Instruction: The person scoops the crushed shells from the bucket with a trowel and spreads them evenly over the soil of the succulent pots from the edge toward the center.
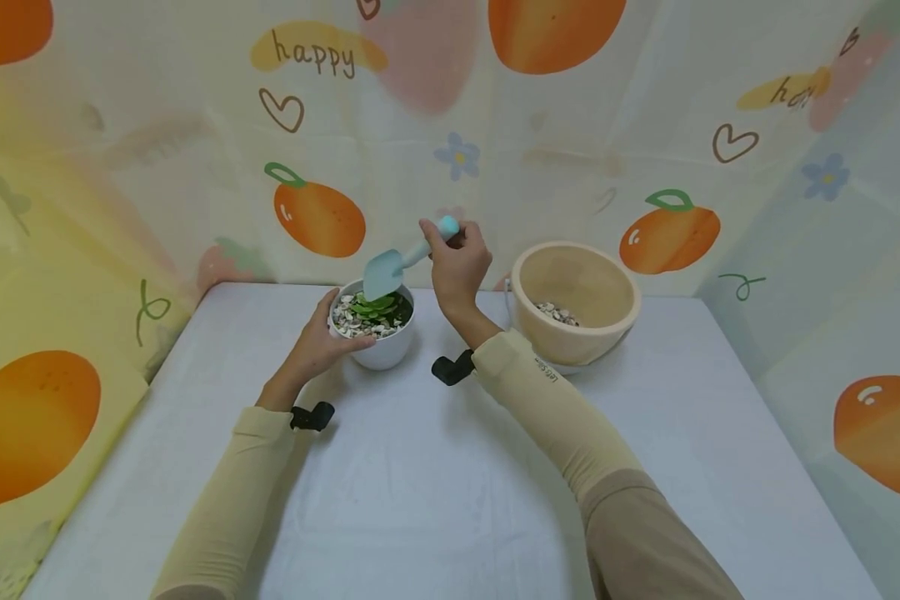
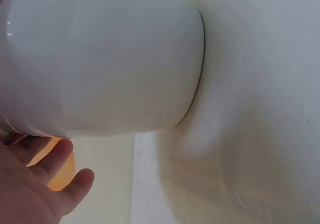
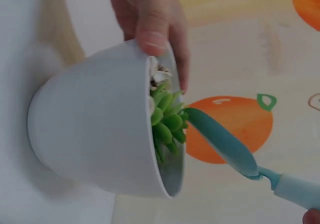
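Note:
A white flower pot stands upright on the table, holding a green succulent and pale stone chips. My left hand grips the pot by its rim, thumb on the near side; in the right wrist view that thumb presses over the edge. With my right hand I hold a small light-blue shovel by its handle. The blade slants down over the pot, its tip right at the succulent's leaves. Only the pot's smooth wall and some left fingers show in the left wrist view.
To the right of the pot stands a beige bucket with more stone chips at its bottom. A white cloth covers the table. Behind it hangs a fruit-patterned backdrop, close to the table's far edge.

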A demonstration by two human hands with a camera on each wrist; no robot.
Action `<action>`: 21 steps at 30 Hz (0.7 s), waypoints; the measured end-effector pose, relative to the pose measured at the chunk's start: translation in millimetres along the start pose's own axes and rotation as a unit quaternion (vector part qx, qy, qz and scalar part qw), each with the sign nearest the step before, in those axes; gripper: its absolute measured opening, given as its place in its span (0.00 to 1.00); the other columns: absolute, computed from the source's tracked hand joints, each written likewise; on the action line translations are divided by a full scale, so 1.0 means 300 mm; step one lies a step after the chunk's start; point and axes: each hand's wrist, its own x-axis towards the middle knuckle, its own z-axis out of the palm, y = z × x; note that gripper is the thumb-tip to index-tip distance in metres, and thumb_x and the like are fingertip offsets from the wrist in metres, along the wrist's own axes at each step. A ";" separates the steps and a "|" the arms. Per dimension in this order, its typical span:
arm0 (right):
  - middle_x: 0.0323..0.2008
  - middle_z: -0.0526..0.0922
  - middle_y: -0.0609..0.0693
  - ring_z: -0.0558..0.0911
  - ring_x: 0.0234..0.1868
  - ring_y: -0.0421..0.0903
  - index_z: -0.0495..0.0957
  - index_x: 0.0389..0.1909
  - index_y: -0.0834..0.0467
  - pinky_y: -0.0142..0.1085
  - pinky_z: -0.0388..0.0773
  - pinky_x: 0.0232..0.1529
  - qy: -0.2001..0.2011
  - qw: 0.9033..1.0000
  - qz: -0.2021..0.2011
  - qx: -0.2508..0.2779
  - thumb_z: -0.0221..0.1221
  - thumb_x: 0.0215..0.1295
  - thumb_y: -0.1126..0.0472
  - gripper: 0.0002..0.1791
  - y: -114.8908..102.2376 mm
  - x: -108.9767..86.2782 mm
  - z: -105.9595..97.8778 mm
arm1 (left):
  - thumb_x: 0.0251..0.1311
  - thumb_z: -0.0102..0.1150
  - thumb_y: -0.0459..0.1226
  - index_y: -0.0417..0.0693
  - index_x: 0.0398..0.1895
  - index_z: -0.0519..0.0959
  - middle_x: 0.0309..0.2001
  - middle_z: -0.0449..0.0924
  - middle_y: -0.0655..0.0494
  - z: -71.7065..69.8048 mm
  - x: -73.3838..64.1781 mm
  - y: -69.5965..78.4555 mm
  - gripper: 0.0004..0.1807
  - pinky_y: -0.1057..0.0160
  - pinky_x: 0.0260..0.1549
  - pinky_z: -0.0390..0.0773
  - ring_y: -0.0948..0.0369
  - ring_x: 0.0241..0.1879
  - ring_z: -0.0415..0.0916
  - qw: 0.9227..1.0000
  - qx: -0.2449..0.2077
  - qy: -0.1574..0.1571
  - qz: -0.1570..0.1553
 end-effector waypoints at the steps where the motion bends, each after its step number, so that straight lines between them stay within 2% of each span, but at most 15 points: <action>1: 0.26 0.84 0.60 0.84 0.26 0.47 0.76 0.30 0.64 0.36 0.85 0.31 0.001 1.000 0.019 0.010 0.68 0.59 0.56 0.15 -0.003 0.009 -0.005 | 0.49 0.72 0.53 0.50 0.79 0.37 0.77 0.47 0.43 -0.001 0.000 0.000 0.64 0.36 0.70 0.53 0.43 0.75 0.47 1.000 -0.001 0.001 0.001; 5: 0.27 0.84 0.59 0.85 0.25 0.44 0.79 0.32 0.65 0.37 0.85 0.33 -0.009 0.996 0.086 0.019 0.68 0.60 0.54 0.17 -0.015 0.041 -0.031 | 0.49 0.73 0.52 0.50 0.78 0.39 0.77 0.48 0.43 -0.003 0.004 -0.003 0.63 0.36 0.70 0.52 0.44 0.75 0.48 1.000 -0.008 0.000 0.001; 12: 0.23 0.80 0.46 0.83 0.22 0.38 0.80 0.30 0.62 0.36 0.85 0.36 -0.046 0.983 0.177 0.014 0.67 0.60 0.51 0.16 -0.034 0.081 -0.080 | 0.48 0.73 0.51 0.51 0.78 0.39 0.76 0.50 0.43 0.000 0.001 -0.012 0.63 0.36 0.70 0.53 0.44 0.74 0.50 1.000 -0.015 -0.004 0.002; 16: 0.25 0.79 0.46 0.83 0.24 0.39 0.81 0.32 0.60 0.36 0.85 0.37 -0.064 0.979 0.191 0.013 0.66 0.61 0.51 0.15 -0.059 0.104 -0.111 | 0.48 0.73 0.51 0.51 0.78 0.38 0.76 0.49 0.42 0.001 0.001 -0.007 0.64 0.36 0.69 0.53 0.43 0.74 0.50 1.000 -0.012 -0.005 0.003; 21: 0.26 0.78 0.46 0.82 0.26 0.39 0.81 0.34 0.60 0.43 0.85 0.40 -0.081 0.981 0.178 -0.007 0.65 0.62 0.50 0.15 -0.097 0.133 -0.150 | 0.48 0.73 0.51 0.51 0.78 0.38 0.77 0.48 0.43 0.002 0.002 -0.001 0.63 0.37 0.70 0.53 0.44 0.75 0.49 1.000 -0.013 -0.002 0.003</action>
